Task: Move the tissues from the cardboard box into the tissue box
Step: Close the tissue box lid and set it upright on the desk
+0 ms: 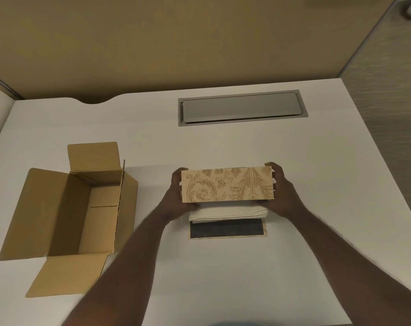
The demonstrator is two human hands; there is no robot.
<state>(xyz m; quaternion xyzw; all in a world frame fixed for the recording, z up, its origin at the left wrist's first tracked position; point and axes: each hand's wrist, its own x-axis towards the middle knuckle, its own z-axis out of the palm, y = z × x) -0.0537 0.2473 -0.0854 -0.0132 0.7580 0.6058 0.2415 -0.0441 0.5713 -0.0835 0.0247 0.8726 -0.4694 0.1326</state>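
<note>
A tan tissue box cover with a leaf pattern is held between both hands at the middle of the table. My left hand grips its left end and my right hand grips its right end. A stack of white tissues shows just below the cover, on a flat base with a dark inner face. The brown cardboard box stands to the left with its flaps open; the inside that I can see holds nothing.
The white table has a grey metal cable hatch set into it behind the tissue box. A tan partition wall rises at the table's far edge. Floor shows past the table's right edge.
</note>
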